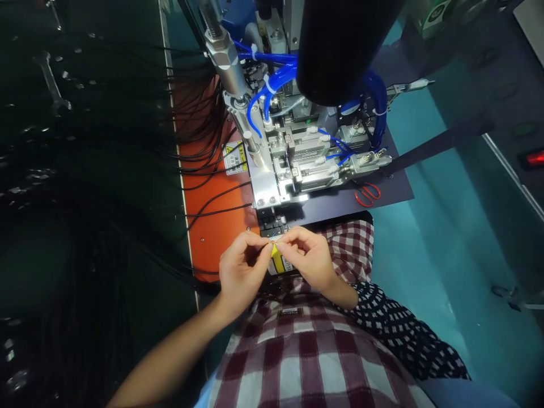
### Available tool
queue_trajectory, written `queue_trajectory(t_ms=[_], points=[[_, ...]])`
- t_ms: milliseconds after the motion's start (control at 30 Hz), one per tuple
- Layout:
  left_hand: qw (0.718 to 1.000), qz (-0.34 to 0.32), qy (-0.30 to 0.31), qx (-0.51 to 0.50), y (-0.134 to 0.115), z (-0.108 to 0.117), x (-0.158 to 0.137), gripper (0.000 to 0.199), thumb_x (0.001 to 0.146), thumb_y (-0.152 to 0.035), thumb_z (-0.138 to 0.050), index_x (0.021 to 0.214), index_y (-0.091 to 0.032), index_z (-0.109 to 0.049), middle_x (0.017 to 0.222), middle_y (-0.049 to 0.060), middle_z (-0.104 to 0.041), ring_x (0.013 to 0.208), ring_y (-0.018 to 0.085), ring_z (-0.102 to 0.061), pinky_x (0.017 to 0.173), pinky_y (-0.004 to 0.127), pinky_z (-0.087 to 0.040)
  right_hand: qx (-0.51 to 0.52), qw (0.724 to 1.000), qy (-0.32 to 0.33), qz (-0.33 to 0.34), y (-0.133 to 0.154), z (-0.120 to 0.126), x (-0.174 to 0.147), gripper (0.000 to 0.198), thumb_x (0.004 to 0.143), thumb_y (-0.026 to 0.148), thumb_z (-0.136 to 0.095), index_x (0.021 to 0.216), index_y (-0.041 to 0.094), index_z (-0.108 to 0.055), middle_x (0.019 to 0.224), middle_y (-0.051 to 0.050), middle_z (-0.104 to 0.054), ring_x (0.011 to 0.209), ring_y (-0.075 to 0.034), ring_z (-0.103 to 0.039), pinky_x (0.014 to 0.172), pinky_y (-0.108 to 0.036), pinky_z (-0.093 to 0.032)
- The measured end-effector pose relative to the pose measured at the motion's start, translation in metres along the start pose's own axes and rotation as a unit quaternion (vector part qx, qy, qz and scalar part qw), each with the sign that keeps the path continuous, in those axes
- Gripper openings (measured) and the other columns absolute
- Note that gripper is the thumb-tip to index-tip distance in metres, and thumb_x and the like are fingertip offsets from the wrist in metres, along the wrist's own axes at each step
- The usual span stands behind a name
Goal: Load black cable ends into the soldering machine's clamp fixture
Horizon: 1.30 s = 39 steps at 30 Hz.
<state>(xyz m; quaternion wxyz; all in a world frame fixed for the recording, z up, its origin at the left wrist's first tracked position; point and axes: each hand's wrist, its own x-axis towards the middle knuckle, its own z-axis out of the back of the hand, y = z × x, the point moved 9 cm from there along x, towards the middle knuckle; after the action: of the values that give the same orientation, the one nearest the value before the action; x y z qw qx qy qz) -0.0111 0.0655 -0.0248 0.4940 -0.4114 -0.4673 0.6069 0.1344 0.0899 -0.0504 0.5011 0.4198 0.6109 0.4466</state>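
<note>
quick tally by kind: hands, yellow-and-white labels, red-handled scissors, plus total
hands: 2 (left hand, right hand)
yellow-and-white labels: 2 (upper label, lower label, partly covered)
red-handled scissors: 1
total: 5

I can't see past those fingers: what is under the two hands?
Part of a yellow-and-white label shows between the left hand and right hand. They cover some of it; whatever lies directly beneath them is hidden.

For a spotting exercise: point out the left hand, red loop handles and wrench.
Left hand (238,273): head view, the hand's middle.
Red loop handles (368,195): head view, where the loops meet.
Wrench (51,83): head view, middle of its shaft.
</note>
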Motion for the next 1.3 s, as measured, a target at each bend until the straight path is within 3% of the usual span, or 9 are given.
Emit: queue_trajectory(t_ms=[200, 433, 567, 700, 833, 933, 1033, 1133, 1300], points=[[0.985, 0.127, 0.038, -0.107, 0.017, -0.010, 0.004, 0.013, 0.081, -0.028, -0.069, 0.084, -0.018, -0.061, 0.071, -0.002, -0.058, 0.055, 0.008, -0.051, 0.049, 0.019, -0.040, 0.036, 0.998, 0.017, -0.050, -0.011, -0.004, 0.002, 0.015, 0.078, 0.030, -0.070, 0.072, 0.017, -0.065, 0.062, 0.002, -0.057, 0.051, -0.009, -0.043, 0.046, -0.022, -0.036], [0.963, 0.200, 0.109, -0.144, 0.025, -0.018, 0.001, 0.020, 0.084, -0.034, -0.067, 0.088, -0.015, -0.065, 0.059, -0.002, -0.053, 0.051, 0.008, -0.047, 0.048, 0.018, -0.037, -0.110, 0.988, -0.002, 0.106, 0.018, 0.006, 0.001, 0.009, 0.083, 0.022, -0.065, 0.075, 0.018, -0.066, 0.074, -0.001, -0.061, 0.062, -0.011, -0.051, 0.054, -0.024, -0.043], [0.966, 0.184, 0.089, -0.158, 0.023, -0.018, 0.003, 0.014, 0.082, -0.029, -0.069, 0.083, -0.016, -0.063, 0.062, -0.001, -0.057, 0.053, 0.009, -0.052, 0.050, 0.019, -0.042, -0.146, 0.979, 0.002, 0.142, 0.028, 0.004, -0.004, 0.009, 0.084, 0.019, -0.063, 0.075, 0.019, -0.065, 0.074, -0.001, -0.060, 0.063, -0.012, -0.054, 0.052, -0.024, -0.043], [0.974, 0.148, 0.070, -0.153, 0.015, -0.015, 0.007, 0.013, 0.080, -0.026, -0.071, 0.078, -0.017, -0.062, 0.069, 0.000, -0.058, 0.057, 0.010, -0.056, 0.050, 0.021, -0.045, -0.105, 0.990, 0.011, 0.088, 0.017, 0.003, -0.002, 0.010, 0.084, 0.023, -0.064, 0.075, 0.018, -0.065, 0.073, -0.001, -0.060, 0.061, -0.011, -0.052, 0.053, -0.023, -0.043], [0.983, 0.124, 0.087, -0.101, 0.010, -0.013, 0.009, 0.008, 0.080, -0.024, -0.069, 0.078, -0.018, -0.065, 0.073, 0.000, -0.059, 0.059, 0.011, -0.056, 0.053, 0.023, -0.047, -0.043, 0.995, 0.088, 0.002, 0.004, 0.000, 0.008, 0.015, 0.084, 0.030, -0.065, 0.076, 0.017, -0.064, 0.067, 0.001, -0.056, 0.053, -0.009, -0.045, 0.047, -0.022, -0.037], [0.994, 0.060, 0.088, -0.023, 0.002, -0.009, 0.008, 0.002, 0.081, -0.021, -0.067, 0.081, -0.019, -0.068, 0.079, 0.003, -0.062, 0.070, 0.015, -0.059, 0.063, 0.027, -0.050, -0.078, 0.985, 0.153, -0.007, 0.012, 0.001, 0.017, 0.014, 0.083, 0.029, -0.064, 0.076, 0.017, -0.064, 0.063, 0.003, -0.054, 0.050, -0.008, -0.041, 0.045, -0.021, -0.033], [0.996, -0.019, 0.071, 0.052, -0.009, -0.005, 0.005, 0.005, 0.081, -0.016, -0.065, 0.083, -0.020, -0.068, 0.083, 0.004, -0.064, 0.077, 0.017, -0.060, 0.069, 0.028, -0.049, -0.188, 0.963, 0.186, 0.050, 0.034, 0.000, 0.021, 0.010, 0.082, 0.022, -0.063, 0.073, 0.017, -0.065, 0.069, 0.001, -0.060, 0.054, -0.008, -0.046, 0.050, -0.022, -0.036], [0.992, -0.057, 0.055, 0.098, -0.015, -0.005, 0.001, 0.009, 0.080, -0.013, -0.065, 0.084, -0.020, -0.068, 0.081, 0.002, -0.063, 0.074, 0.015, -0.058, 0.066, 0.026, -0.047, -0.303, 0.929, 0.159, 0.141, 0.059, -0.003, 0.015, 0.010, 0.079, 0.015, -0.064, 0.070, 0.018, -0.064, 0.071, 0.001, -0.061, 0.058, -0.009, -0.050, 0.055, -0.024, -0.037], [0.997, 0.062, 0.038, -0.007, 0.006, -0.005, 0.004, 0.003, 0.082, -0.021, -0.067, 0.082, -0.019, -0.065, 0.076, 0.000, -0.061, 0.061, 0.010, -0.054, 0.054, 0.022, -0.044, -0.471, 0.828, 0.050, 0.301, 0.076, -0.018, -0.011, 0.022, 0.088, 0.022, -0.060, 0.066, 0.019, -0.061, 0.063, -0.001, -0.060, 0.055, -0.012, -0.046, 0.054, -0.030, -0.031]])
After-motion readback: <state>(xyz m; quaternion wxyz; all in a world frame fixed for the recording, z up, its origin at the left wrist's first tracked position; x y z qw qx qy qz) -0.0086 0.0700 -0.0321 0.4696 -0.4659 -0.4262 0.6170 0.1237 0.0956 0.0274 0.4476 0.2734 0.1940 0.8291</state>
